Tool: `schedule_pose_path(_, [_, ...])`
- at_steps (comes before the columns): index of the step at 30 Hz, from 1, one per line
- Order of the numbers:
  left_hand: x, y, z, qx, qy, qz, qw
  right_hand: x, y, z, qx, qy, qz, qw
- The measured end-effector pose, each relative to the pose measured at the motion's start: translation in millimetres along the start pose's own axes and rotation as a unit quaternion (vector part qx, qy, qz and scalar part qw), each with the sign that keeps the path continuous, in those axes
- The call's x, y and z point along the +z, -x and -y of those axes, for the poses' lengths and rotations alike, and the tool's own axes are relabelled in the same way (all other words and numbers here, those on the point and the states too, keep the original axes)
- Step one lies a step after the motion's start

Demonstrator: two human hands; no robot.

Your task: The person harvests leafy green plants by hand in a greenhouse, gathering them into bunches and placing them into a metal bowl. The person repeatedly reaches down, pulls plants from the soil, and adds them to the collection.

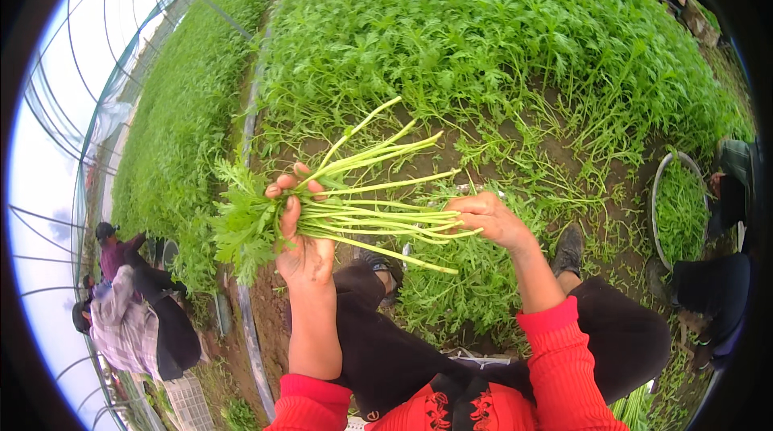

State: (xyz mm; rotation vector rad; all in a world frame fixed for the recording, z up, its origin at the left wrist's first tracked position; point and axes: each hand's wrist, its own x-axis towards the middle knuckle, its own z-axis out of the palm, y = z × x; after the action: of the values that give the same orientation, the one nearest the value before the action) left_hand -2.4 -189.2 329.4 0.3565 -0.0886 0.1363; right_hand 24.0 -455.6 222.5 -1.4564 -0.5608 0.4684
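Note:
A bunch of leafy greens with long pale-green stems lies crosswise in front of me, above my knees. My left hand holds it near the leaves, thumb and fingers around the upper stems. Feathery, lobed leaves stick out to the left of that hand. At the other end, my right hand has its fingers closed at the lower stem tips. Several stems fan out above and below it, free of its fingers. Under the bunch, between my shoes, is a heap of loose greens.
Dense standing greens grow ahead. On the right, a round basin holds greens beside another person's leg. Co-workers, one in a plaid shirt, crouch at left near a plastic crate. A grey strip borders the bed.

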Motion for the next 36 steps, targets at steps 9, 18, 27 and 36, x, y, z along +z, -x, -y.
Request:
schedule_pose_path(9, [12.7,24.6,18.7,0.053,-0.244,0.074,0.965,-7.9,12.8,76.8,-0.013,0.326,-0.268,0.906])
schedule_pose_path(18, [-171.9,-60.4,-44.1,-0.153,-0.272,0.404,0.860,23.3,-19.6,104.7,-0.099,0.199,-0.231,0.947])
schedule_pose_path(27, [12.7,28.5,37.5,-0.009,-0.234,0.090,0.968,15.2,72.0,103.1,-0.033,0.454,-0.371,0.810])
schedule_pose_path(36, [10.1,32.2,41.3,0.002,-0.290,0.107,0.951,54.4,5.9,99.0,-0.095,0.354,-0.250,0.896])
